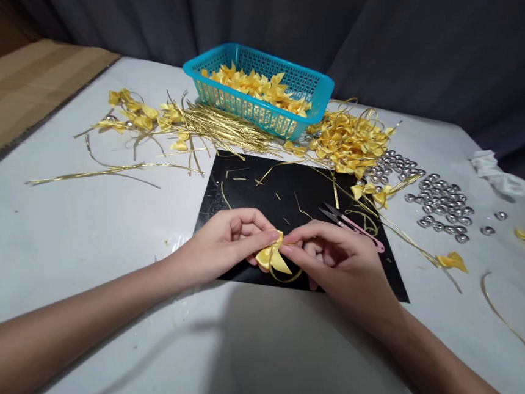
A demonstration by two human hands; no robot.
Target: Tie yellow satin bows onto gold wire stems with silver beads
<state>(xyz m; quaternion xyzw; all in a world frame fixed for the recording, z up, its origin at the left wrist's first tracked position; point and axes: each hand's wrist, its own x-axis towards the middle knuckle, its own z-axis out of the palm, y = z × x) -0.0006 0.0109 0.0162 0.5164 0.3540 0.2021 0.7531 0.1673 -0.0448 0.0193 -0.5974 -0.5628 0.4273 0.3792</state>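
A yellow satin ribbon bow [279, 262] is pinched between the thumb and fingers of my left hand [243, 238], above the black mat [253, 191]. My right hand [335, 249] is closed at the bow's right side, its thumb and forefinger gripping a thin gold cord [288, 242]. A loop of the cord hangs beneath the bow. Just past my right hand, pink-handled thread snips [354, 227] lie on the mat with their blades apart. Short gold offcuts are scattered around them.
A blue basket [261, 108] of yellow bows stands at the back. Gold cords [226, 129] lie before it, with a heap of bows [349, 140] to its right. Silver beads [442, 203] and a crumpled white piece [502, 176] are on the right. Cardboard [27, 89] borders the table's left.
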